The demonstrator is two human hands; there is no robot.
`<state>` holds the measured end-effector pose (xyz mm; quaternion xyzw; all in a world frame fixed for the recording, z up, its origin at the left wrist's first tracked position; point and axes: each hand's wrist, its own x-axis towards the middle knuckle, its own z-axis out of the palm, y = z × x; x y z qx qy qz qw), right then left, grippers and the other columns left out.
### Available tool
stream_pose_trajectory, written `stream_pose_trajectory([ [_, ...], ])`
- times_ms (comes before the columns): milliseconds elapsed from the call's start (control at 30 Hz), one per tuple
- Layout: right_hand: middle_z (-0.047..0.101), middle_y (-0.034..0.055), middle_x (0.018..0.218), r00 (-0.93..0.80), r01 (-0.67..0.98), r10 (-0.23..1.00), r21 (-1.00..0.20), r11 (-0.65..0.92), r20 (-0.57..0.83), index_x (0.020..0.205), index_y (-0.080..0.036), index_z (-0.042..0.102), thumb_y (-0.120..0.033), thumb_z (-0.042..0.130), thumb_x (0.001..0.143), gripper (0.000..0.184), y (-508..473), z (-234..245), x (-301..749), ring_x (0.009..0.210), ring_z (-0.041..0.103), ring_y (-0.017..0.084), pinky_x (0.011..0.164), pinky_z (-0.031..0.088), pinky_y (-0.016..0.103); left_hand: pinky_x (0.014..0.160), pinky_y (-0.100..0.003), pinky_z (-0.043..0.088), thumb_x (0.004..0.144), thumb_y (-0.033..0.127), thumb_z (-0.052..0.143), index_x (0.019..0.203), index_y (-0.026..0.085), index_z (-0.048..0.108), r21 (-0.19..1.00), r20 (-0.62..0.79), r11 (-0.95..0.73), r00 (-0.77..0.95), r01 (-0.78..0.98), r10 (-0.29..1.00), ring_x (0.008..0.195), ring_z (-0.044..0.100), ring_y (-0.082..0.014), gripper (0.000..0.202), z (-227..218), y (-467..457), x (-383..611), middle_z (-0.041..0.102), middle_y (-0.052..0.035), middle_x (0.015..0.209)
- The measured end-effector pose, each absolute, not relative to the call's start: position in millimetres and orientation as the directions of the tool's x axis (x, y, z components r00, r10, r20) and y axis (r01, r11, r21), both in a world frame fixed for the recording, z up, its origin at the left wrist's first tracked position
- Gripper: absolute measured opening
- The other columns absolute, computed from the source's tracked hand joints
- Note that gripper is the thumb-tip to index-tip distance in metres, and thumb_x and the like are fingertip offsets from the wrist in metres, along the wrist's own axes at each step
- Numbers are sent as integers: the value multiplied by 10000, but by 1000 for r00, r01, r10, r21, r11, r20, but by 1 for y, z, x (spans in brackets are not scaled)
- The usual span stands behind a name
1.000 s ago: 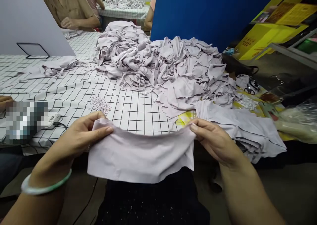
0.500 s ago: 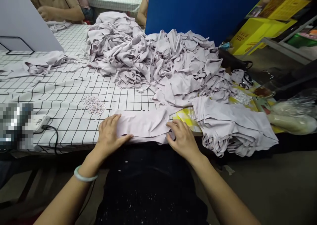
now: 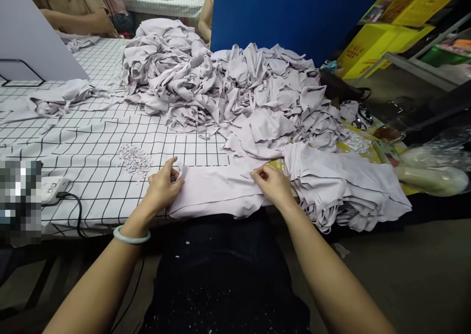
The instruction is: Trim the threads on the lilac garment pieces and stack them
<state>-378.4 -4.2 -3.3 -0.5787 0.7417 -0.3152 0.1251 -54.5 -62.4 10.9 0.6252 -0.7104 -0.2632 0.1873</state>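
A pale lilac-grey fabric piece (image 3: 217, 189) lies at the table's front edge between my hands. My left hand (image 3: 164, 184), with a pale bangle on its wrist, pinches the piece's left end near the upper corner. On the other end, my right hand (image 3: 271, 181) has thumb and forefinger closed on the upper right edge. The fabric is spread fairly flat, its lower edge reaching the table's edge. Beside my right hand lies a layered stack of similar fabric pieces (image 3: 346, 182). A small heap of tiny pale scraps (image 3: 135, 161) sits left of my left hand.
A big pile of crumpled fabric pieces (image 3: 169, 69) covers the table's back middle and right. A white power strip (image 3: 53, 189) with a black cable is at left. A blue panel (image 3: 268, 15) stands behind; yellow crates (image 3: 368, 49) are at far right. Another person's arm (image 3: 81, 25) is beyond.
The fabric piece now shows more of its width, with its lower part opened toward me. Both hands have gone from resting at its ends to pinching its upper corners. The view has shifted slightly.
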Motion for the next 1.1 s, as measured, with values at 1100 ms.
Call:
stream_pose_trajectory([
  [1100, 569, 11, 698, -292, -677, -954, -719, 155, 69, 716, -236, 528, -427, 629, 763, 221, -7, -4, -358, 739, 537, 215, 724, 437, 353, 1001, -586, 451, 770, 14, 485, 1177, 149, 612, 324, 488, 543, -355, -775, -798, 1229, 502, -346, 448, -9, -51, -74, 578, -190, 1274],
])
